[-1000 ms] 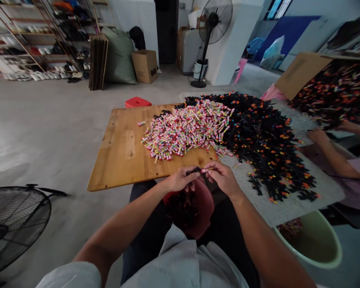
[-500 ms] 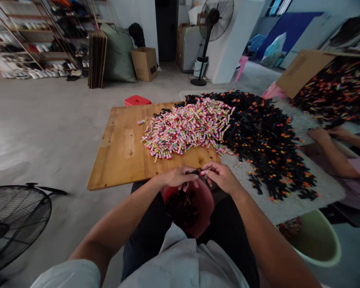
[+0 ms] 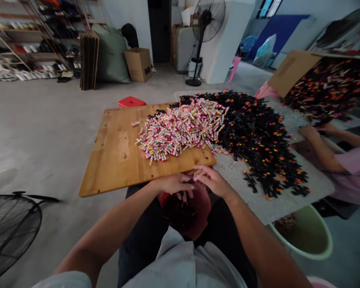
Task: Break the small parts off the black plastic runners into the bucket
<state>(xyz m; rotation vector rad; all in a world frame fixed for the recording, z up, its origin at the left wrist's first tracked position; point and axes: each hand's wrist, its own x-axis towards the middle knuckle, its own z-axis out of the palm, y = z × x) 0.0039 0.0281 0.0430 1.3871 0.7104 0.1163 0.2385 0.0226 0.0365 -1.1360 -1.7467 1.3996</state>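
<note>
My left hand (image 3: 174, 184) is over a red bucket (image 3: 206, 204) between my legs. Its fingers are spread and point down and right, and I see nothing held in them. Close beside it, my right hand (image 3: 210, 179) is closed, its fingertips pinching a small pinkish piece (image 3: 195, 180) that is mostly hidden. Dark pieces (image 3: 180, 212) lie inside the bucket. Ahead, a heap of small pink, white and yellow wrapped tubes (image 3: 180, 132) covers part of a wooden board (image 3: 108, 160). To its right spreads a big pile of black plastic pieces with orange tips (image 3: 255, 136).
A co-worker's hands (image 3: 310, 132) are at the right, near a tipped cardboard box (image 3: 294, 74) spilling more black pieces. A pale green tub (image 3: 315, 240) stands below the grey table (image 3: 276, 208). A floor fan (image 3: 12, 236) is at left, a red stool (image 3: 132, 102) beyond the board.
The black piece seen in my left hand earlier no longer shows, and the left fingers have spread lower over the bucket. My right hand stays close by. The whole view has shifted slightly.
</note>
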